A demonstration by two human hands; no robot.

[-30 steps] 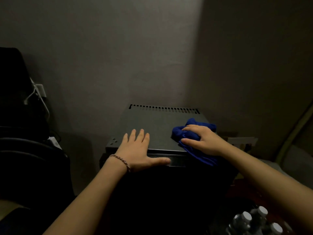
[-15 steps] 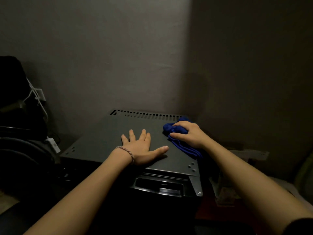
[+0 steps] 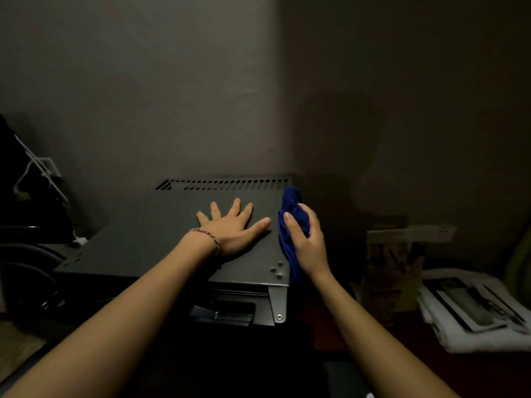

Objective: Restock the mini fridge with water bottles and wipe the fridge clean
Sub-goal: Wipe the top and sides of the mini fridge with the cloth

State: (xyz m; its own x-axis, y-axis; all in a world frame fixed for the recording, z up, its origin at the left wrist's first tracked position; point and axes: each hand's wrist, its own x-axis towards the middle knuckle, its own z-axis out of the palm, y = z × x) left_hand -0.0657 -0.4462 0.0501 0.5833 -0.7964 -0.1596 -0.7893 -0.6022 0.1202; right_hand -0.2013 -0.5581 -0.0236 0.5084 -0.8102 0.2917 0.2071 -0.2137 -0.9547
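Head view, change: over the last second the blue cloth (image 3: pixel 293 225) has travelled from the flat top of the mini fridge (image 3: pixel 161 239) to its right edge, and it now drapes down over that edge; the camera has also swung left, so the water bottles seen at lower right a second ago are out of frame.
Meaning for the task: judged from this, the wiping part is under way and the top panel is largely covered, with the right side wall the likely next surface; whether the restocking is finished cannot be told, since the fridge interior is not shown.
Mini fridge: dark grey metal top with a row of vent slots at the back, standing against the wall; its front below the top is in deep shadow.
Clutter: papers and a box sit to the right of the fridge, well apart from it.
Left hand (image 3: pixel 230 228): spread wide and flat on the fridge top, fingers straight, holding nothing, as it was in both earlier frames; a braided band sits on the wrist.
Right hand (image 3: pixel 309 239): turned on edge beside the fridge, fingers and thumb curled round the bunched cloth, pressing it against the right rim.
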